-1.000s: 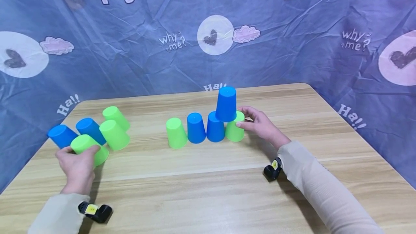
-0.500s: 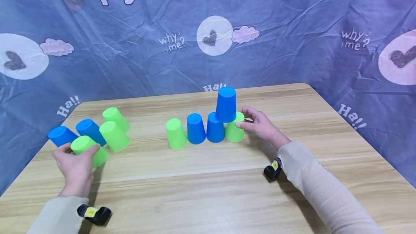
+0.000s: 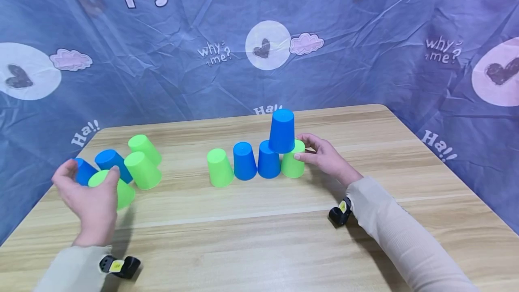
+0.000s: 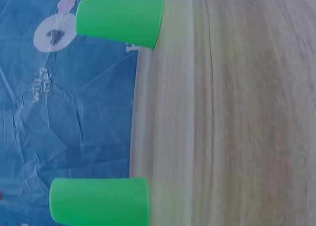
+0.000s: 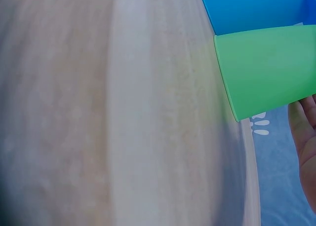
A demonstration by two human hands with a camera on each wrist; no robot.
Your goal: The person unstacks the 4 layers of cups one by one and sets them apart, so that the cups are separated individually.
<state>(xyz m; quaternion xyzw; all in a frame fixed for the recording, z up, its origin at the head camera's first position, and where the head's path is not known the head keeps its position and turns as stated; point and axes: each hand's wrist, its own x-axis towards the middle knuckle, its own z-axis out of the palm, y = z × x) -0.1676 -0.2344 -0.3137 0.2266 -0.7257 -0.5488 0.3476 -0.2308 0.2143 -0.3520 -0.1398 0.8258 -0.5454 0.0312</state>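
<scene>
In the head view, a row of upside-down cups stands mid-table: a green cup [image 3: 220,168], a blue cup [image 3: 245,162], another blue cup [image 3: 268,162] and an end green cup [image 3: 293,166]. An upper blue cup [image 3: 282,132] rests across the two right-hand ones. My right hand [image 3: 326,157] holds the end green cup, thumb in front and fingers behind; the right wrist view shows its fingers [image 5: 302,120] at that cup's side. My left hand [image 3: 89,204] is raised, fingers spread, beside a near green cup [image 3: 125,193] and a partly hidden blue cup [image 3: 86,172].
Behind the left hand stand a blue cup [image 3: 112,165], a green cup [image 3: 143,171] and a farther green cup [image 3: 143,148], all upside down. A printed blue cloth [image 3: 182,71] hangs behind the wooden table [image 3: 251,247].
My left hand has let go of the near green cup and shifted slightly left, its fingers now in front of the far-left blue cup. The right hand and the row of cups look unmoved.
</scene>
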